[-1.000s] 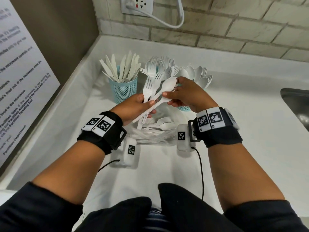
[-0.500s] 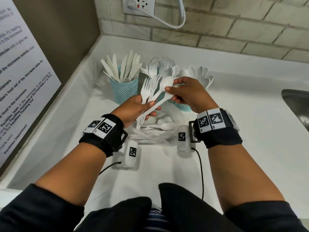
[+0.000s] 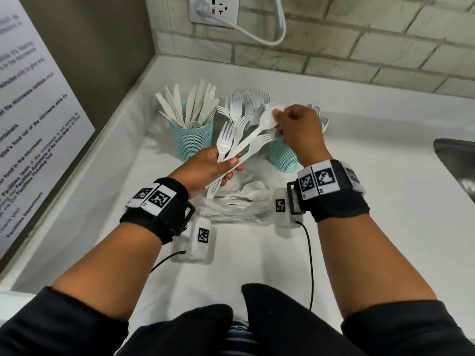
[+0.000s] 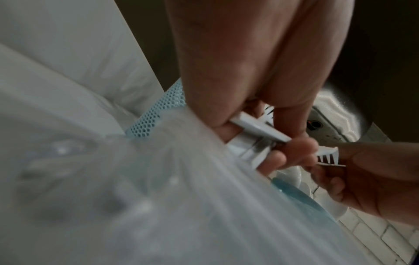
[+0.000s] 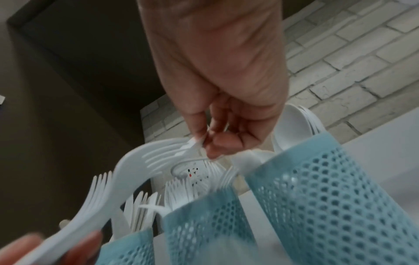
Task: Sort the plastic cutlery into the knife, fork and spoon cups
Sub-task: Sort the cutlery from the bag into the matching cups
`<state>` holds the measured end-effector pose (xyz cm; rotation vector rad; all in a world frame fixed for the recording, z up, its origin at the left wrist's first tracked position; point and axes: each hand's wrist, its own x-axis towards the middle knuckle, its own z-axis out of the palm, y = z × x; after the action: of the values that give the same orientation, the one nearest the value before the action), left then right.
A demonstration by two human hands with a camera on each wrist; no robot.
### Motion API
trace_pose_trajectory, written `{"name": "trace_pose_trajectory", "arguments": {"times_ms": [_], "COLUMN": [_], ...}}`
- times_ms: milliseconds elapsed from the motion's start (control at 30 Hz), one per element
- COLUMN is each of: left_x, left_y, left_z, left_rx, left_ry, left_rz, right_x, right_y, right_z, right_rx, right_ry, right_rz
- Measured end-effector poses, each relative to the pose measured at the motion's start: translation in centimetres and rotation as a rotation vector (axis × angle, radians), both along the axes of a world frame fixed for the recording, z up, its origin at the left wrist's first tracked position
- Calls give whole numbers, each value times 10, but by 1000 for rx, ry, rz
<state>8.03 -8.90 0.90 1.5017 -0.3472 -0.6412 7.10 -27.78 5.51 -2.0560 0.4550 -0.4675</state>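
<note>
My left hand (image 3: 228, 167) grips a fanned bundle of white plastic forks (image 3: 225, 140) by the handles, with one spoon (image 3: 267, 120) among them. My right hand (image 3: 279, 115) pinches that spoon's bowl, above the cups. Three teal mesh cups stand behind: the knife cup (image 3: 191, 140) on the left, the fork cup (image 3: 246, 150) mostly hidden by the bundle, and the spoon cup (image 3: 284, 159) under my right hand. In the left wrist view my fingers (image 4: 292, 145) curl round the handles (image 4: 258, 130). The right wrist view shows my fingertips (image 5: 213, 147) pinching white plastic above the spoon cup (image 5: 340, 197).
A clear plastic bag (image 3: 239, 204) with more white cutlery lies on the white counter (image 3: 385, 176) under my hands. A steel sink (image 3: 457, 163) is at the right edge. A brick wall with an outlet (image 3: 214, 9) stands behind, and a printed sign (image 3: 33, 124) hangs on the left.
My right hand has lifted the spoon's bowl a little up and away, toward the spoon cup. The forks in my left hand have fanned out more; that hand has stayed put.
</note>
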Motion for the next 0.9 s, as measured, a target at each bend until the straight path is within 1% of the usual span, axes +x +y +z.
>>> {"name": "trace_pose_trajectory", "arguments": {"times_ms": [100, 167, 267, 300, 367, 433, 467, 600, 667, 733, 833, 900], "left_x": [1, 1, 1, 1, 0, -1, -1, -2, -3, -2, 0, 1], "left_y": [-1, -2, -6, -7, -9, -10, -10, -10, -8, -6, -4, -5], "left_z": [2, 3, 3, 4, 4, 5, 5, 5, 6, 7, 7, 7], "left_rx": [-3, 13, 33, 38, 52, 66, 73, 53, 20, -7, -43, -73], "left_ry": [5, -5, -18, -23, -29, -33, -36, -17, -2, 11, 48, 83], "left_rz": [11, 23, 36, 39, 41, 44, 44, 32, 34, 53, 92, 113], "right_x": [1, -3, -13, -16, -18, -17, -15, -7, -8, -10, -13, -14], "right_y": [-12, -22, -29, -30, -33, -38, -39, -44, -41, -39, -36, -32], "right_z": [21, 38, 59, 62, 63, 56, 51, 12, -4, -8, 1, 10], "right_rx": [-35, -11, -68, -111, -187, -248, -271, -402, -432, -461, -503, -496], "right_ry": [-192, -364, -606, -659, -707, -662, -592, -126, 14, 50, 110, 43], "right_rz": [-206, -301, -398, -422, -446, -434, -413, -317, -294, -301, -285, -245]}}
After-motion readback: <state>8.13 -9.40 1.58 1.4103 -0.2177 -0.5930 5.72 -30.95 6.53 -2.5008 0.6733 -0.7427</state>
